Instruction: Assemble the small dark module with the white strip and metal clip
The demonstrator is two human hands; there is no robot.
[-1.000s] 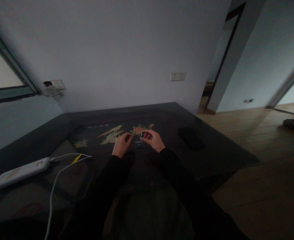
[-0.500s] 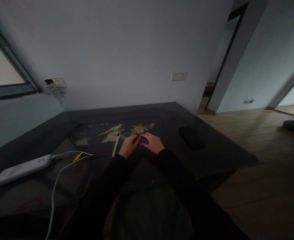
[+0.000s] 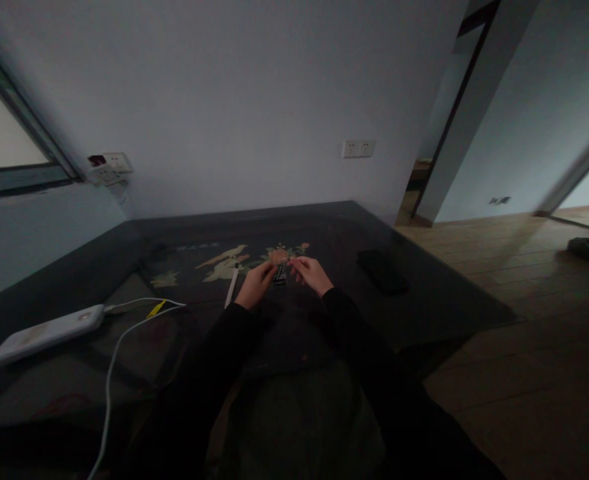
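My left hand [image 3: 257,283] is closed in a pinch at the left side of a small dark object with shiny metallic edges [image 3: 279,276]. Its exact kind is too small and dim to tell. To its right, my right hand [image 3: 311,273] has thumb and fingers pressed together near a thin light piece [image 3: 286,260] just above the dark object. Whether that piece is joined to the object I cannot tell. Beside my left wrist lies a slim white stick [image 3: 232,283] with a dark tip, its lower end partly behind the sleeve.
A white power bank [image 3: 47,333] with a white cable [image 3: 111,373] and yellow tag [image 3: 156,309] lies on the left of the dark table [image 3: 324,230]. A black rectangular case-like thing [image 3: 381,271] rests at the right. Behind the table stands a wall [image 3: 244,120] with sockets.
My right hand has drawn slightly right and up, away from my left, its fingers now in a pinch. The small dark object between the hands shows more clearly.
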